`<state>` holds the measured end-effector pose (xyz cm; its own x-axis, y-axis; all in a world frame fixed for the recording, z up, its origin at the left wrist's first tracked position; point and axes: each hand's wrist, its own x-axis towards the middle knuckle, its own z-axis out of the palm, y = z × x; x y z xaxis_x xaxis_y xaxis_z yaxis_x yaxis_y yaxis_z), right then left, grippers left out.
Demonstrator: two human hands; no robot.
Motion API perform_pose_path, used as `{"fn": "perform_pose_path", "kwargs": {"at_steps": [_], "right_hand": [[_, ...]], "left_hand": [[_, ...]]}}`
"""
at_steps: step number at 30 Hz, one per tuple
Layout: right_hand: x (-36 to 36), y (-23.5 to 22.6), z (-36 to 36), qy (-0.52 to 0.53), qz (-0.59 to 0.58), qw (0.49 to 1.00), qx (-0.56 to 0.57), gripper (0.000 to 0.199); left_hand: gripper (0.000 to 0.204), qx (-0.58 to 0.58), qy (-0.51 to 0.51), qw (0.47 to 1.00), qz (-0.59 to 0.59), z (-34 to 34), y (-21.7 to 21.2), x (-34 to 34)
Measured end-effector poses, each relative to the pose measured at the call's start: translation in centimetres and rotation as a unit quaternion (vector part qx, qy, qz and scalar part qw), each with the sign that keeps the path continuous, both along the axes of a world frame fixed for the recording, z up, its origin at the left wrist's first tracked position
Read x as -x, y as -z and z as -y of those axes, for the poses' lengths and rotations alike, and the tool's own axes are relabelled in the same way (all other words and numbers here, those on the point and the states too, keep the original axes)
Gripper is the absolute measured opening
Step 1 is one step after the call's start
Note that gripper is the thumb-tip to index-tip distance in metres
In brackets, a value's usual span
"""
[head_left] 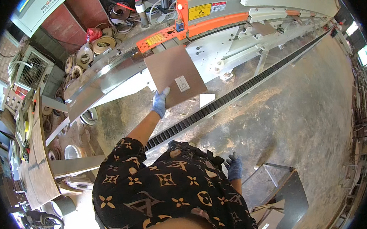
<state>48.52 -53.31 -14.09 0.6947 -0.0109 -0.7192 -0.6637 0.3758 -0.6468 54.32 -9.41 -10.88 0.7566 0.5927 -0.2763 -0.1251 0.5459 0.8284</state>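
My left hand (160, 102), in a blue glove, reaches forward and grips the near edge of a brown square panel (175, 75) with a small white label on it. The panel lies on the feed table of a long grey and orange machine (216, 14), its far edge close to the orange guard. My right hand (234, 167), also in a blue glove, hangs low at my side with fingers loosely curled and holds nothing. It is near a dark trolley (290, 194) that carries several brown panels (270, 216).
A black toothed track (236, 94) runs diagonally along the machine's front. Several rolls of edge banding (90, 52) lie heaped on the left by a wooden bench (35, 163). The concrete floor (311, 106) spreads out to the right.
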Motion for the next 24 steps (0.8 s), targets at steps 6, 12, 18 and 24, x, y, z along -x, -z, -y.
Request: {"fn": "perform_pose_path", "kwargs": {"at_steps": [6,12,18,24], "right_hand": [[0.1,-0.2,-0.5,-0.008,-0.003,1.000,0.009,0.041],[0.4,1.2,0.3,0.058,-0.037,0.997,0.030,0.039],[1.9,0.4,0.6,0.106,-0.022,0.994,0.012,0.038],[3.2,-0.3,2.3,0.140,0.018,0.990,0.023,0.036]], "left_hand": [[0.048,0.039,-0.029,0.999,-0.006,-7.3,1.4,-6.6],[0.046,0.122,-0.051,0.990,-0.048,-8.3,-1.5,-9.3],[0.045,0.119,-0.048,0.989,-0.077,-7.6,-1.4,-11.2],[0.074,0.029,0.298,0.954,-0.025,-15.1,6.4,-15.5]]}}
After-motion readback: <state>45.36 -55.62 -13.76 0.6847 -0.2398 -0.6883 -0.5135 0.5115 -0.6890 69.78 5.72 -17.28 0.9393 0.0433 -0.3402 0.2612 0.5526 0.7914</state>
